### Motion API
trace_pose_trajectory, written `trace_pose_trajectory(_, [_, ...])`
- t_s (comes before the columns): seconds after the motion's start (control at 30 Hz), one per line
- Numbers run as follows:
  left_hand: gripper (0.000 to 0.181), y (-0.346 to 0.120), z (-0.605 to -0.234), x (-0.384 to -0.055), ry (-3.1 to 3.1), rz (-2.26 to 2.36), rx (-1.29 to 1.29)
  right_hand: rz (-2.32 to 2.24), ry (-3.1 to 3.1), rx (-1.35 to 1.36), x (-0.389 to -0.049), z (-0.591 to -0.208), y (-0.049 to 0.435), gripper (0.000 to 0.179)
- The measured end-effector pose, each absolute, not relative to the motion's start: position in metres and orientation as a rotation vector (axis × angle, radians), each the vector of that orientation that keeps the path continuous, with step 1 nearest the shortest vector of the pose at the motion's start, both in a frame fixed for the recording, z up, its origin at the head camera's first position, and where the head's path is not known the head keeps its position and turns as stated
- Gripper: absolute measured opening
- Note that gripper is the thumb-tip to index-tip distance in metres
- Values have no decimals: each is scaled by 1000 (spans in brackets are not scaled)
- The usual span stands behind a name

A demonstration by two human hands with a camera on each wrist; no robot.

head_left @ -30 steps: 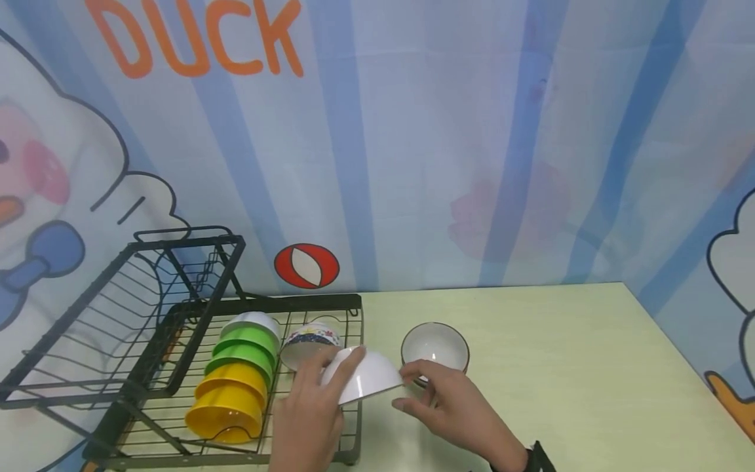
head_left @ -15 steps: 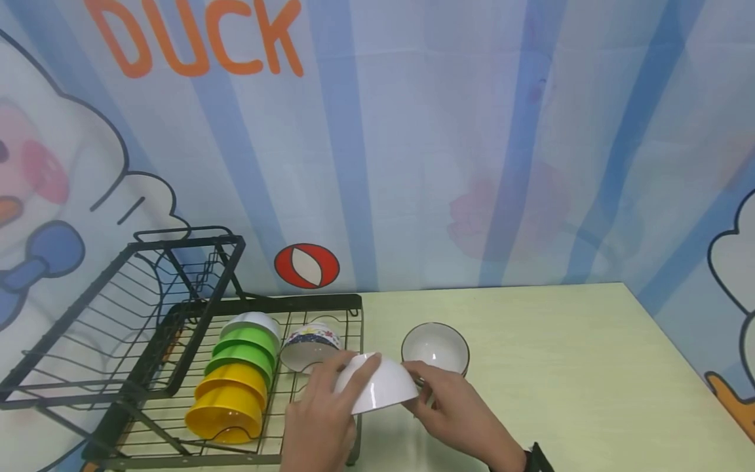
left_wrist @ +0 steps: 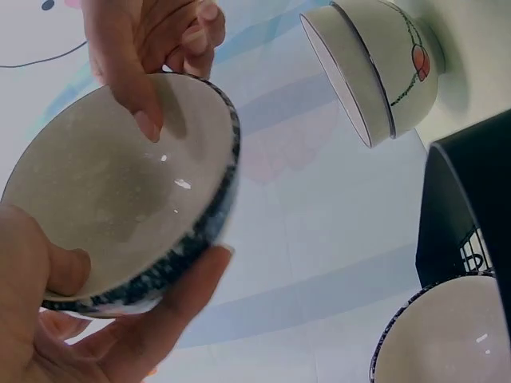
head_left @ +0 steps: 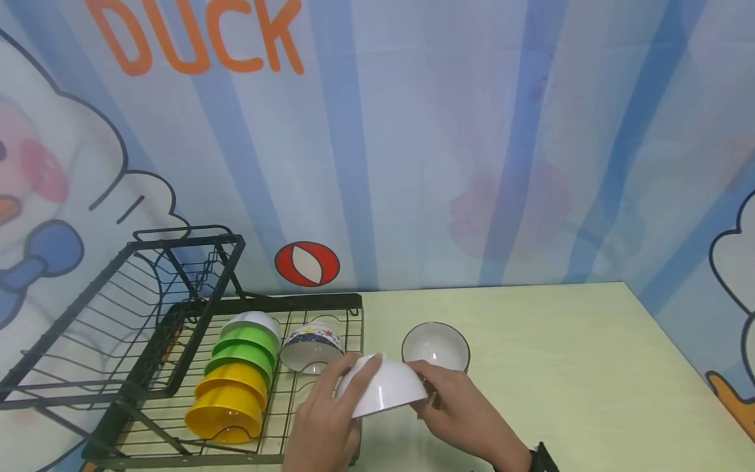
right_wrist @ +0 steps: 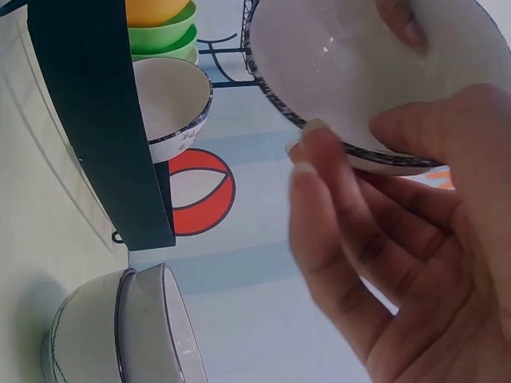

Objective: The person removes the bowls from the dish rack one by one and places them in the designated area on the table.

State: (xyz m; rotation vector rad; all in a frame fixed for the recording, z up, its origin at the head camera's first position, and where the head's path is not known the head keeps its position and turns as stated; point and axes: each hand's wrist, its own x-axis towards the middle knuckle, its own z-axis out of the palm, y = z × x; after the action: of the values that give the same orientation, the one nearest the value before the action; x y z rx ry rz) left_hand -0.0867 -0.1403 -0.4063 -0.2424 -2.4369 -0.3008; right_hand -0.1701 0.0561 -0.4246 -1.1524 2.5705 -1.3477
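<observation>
A white bowl (head_left: 389, 388) with a dark blue speckled rim band is held in the air, tilted, between both hands. My left hand (head_left: 330, 416) grips its left side; in the left wrist view the thumb lies inside the bowl and the fingers spread under its outside. My right hand (head_left: 460, 410) pinches the opposite rim, thumb inside and fingers outside, as the right wrist view shows. Behind the right hand, two nested bowls (left_wrist: 391, 72) with dark rims stand on the table. A flower-patterned bowl (head_left: 308, 351) rests tilted in the dish rack (head_left: 360, 328), just beyond my left hand.
Several nested bowls, yellow (head_left: 227, 413), green (head_left: 242, 357) and white (head_left: 253, 320), lean in a row in the rack. The rack's raised wire tier (head_left: 118, 314) stands at the left. A printed cloth (head_left: 413, 144) hangs behind the pale table (head_left: 548, 367).
My left hand has carried the bowl to the right, away from above the rack. My right hand has closed from a loose touch to a pinch on the rim.
</observation>
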Motion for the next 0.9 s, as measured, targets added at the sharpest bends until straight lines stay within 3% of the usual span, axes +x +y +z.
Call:
trace_pose_trajectory(0.33, [91, -139, -409, -87, -2412, -299, -270, -1292, 2731, -1190, -168, -425, 55, 30])
trace_pose_trajectory(0.67, [71, -136, -413, -92, -2345, -307, -328, -1261, 2833, -1132, -170, -424, 57, 26])
trace_pose_trajectory(0.9, [69, -134, -415, -92, -2346, -323, -377, -1318, 2865, -1139, -172, -425, 58, 22])
